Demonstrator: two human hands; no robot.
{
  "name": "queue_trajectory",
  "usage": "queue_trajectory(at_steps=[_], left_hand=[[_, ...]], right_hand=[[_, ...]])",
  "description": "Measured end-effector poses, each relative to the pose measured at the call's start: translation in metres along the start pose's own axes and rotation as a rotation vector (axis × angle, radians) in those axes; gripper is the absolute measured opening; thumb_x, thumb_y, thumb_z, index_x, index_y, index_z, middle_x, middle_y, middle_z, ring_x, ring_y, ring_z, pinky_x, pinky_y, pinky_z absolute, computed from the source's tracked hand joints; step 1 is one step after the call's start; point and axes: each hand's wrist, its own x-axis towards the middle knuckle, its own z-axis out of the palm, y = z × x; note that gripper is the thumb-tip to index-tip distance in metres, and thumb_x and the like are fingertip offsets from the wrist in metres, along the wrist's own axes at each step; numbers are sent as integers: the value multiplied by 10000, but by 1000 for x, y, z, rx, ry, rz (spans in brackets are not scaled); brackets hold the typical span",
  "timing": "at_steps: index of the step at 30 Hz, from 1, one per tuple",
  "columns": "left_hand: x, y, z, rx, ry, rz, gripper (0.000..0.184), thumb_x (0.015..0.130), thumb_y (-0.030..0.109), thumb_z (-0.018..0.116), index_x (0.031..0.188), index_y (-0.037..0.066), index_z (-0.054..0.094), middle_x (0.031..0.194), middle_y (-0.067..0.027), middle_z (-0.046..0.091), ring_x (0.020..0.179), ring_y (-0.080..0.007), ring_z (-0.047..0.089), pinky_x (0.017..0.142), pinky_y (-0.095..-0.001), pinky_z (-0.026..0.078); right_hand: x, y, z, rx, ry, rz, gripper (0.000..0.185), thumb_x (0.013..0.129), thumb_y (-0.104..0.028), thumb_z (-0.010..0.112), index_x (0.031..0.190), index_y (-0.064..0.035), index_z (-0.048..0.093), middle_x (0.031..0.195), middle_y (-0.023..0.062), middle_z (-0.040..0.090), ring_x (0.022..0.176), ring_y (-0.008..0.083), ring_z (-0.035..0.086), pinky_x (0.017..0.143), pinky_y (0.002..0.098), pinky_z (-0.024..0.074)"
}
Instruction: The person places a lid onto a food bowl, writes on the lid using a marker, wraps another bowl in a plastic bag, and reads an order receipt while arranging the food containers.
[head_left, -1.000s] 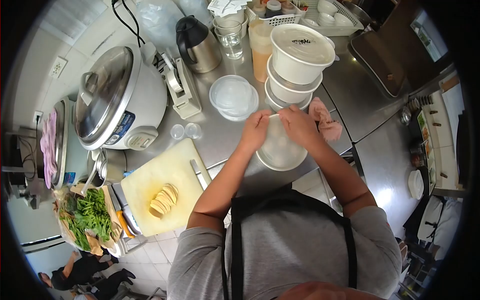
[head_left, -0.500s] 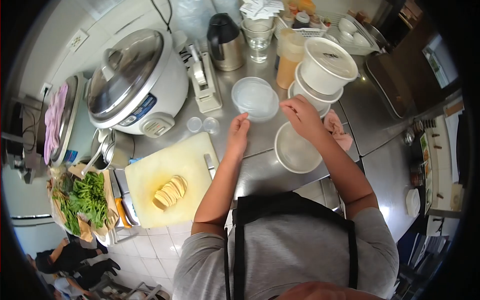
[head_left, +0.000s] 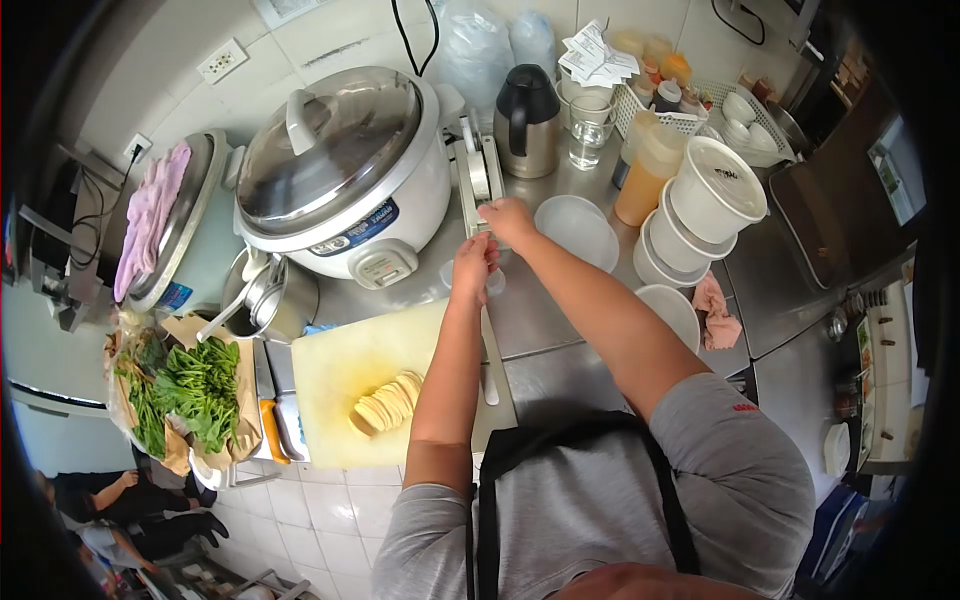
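Observation:
My right hand (head_left: 508, 221) is at the front end of the tape dispenser (head_left: 478, 178), its fingers pinched together. Just below it my left hand (head_left: 474, 266) is closed, fingers curled, over the small clear cups (head_left: 494, 283). Whatever either hand pinches is too small to make out. The lidded round container (head_left: 674, 312) sits near the counter's front edge, partly behind my right arm. Clear round lids (head_left: 578, 232) lie to the right of my hands. Sliced pale pieces (head_left: 388, 403) rest on the cutting board (head_left: 330, 385), left of my left forearm.
A large rice cooker (head_left: 340, 170) stands at the left, a metal jug (head_left: 528, 125) behind the dispenser. White tubs (head_left: 715, 190) are stacked at the right beside a pink cloth (head_left: 716, 312). A knife (head_left: 270, 425) lies by the greens (head_left: 200, 395). Another person (head_left: 130, 500) is at lower left.
Both hands have left the round container and moved left to the tape dispenser and small cups. The camera view has shifted, so the counter's objects appear farther right.

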Motion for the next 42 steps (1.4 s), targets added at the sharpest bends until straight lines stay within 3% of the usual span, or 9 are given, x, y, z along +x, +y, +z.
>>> queue_trajectory(at_steps=[10,13,17,20,23,24,27,33,42], left_hand=[[16,14,-10,180,78,-50,340,780,416,503,797,87,587,701,0,566,639,-101,494,590,-260,366],[29,-4,-12,487,63,179,389,734,419,561,802,38,594,746,-38,585,658,-128,520,611,-232,374],[15,13,6,1270,417,299,233,678,290,594,746,69,615,688,-61,601,655,-212,565,710,-376,373],[21,3,-7,1465,450,380,187,673,268,586,735,93,607,647,-59,593,637,-251,564,738,-440,340],[-9,20,24,1091,353,464,191,689,242,604,681,54,573,612,-52,560,572,-179,527,663,-357,379],[-6,12,29,676,194,475,147,729,156,608,662,53,528,600,-4,517,576,-72,454,557,-216,367],[-28,-9,80,283,43,540,138,742,94,600,654,39,508,612,24,477,551,-47,385,487,-188,331],[-47,-57,157,337,-187,407,132,752,87,582,658,56,495,600,24,476,534,-54,390,481,-203,343],[-55,-72,154,399,-458,-265,149,771,154,586,753,18,528,677,-55,580,559,-125,551,512,-232,467]], right_hand=[[-225,-33,-81,189,-234,-280,255,741,-216,569,617,3,528,601,135,485,577,256,483,533,361,368],[-254,-20,-79,242,-252,-338,276,753,-234,550,618,6,525,626,153,494,608,283,493,551,375,373],[-242,-10,-73,212,-270,-234,305,767,-253,518,618,13,515,610,177,483,611,293,498,552,378,375],[-240,-5,-83,224,-281,-148,306,761,-257,529,613,11,524,581,161,478,573,279,485,534,368,375],[-262,3,-110,329,-129,-284,301,752,-262,548,615,6,539,577,144,486,556,262,485,516,356,375],[-271,7,-124,298,-123,-277,295,749,-259,554,617,5,541,581,141,489,554,259,485,515,350,375],[-298,31,-172,200,-102,-222,283,739,-251,572,619,4,544,596,129,497,550,247,484,514,333,377],[-353,88,-207,242,-50,114,285,734,-259,582,621,0,545,610,110,509,561,212,496,522,330,377],[-320,135,-177,142,70,32,334,774,-315,509,725,9,577,656,182,524,624,316,515,574,366,398]])
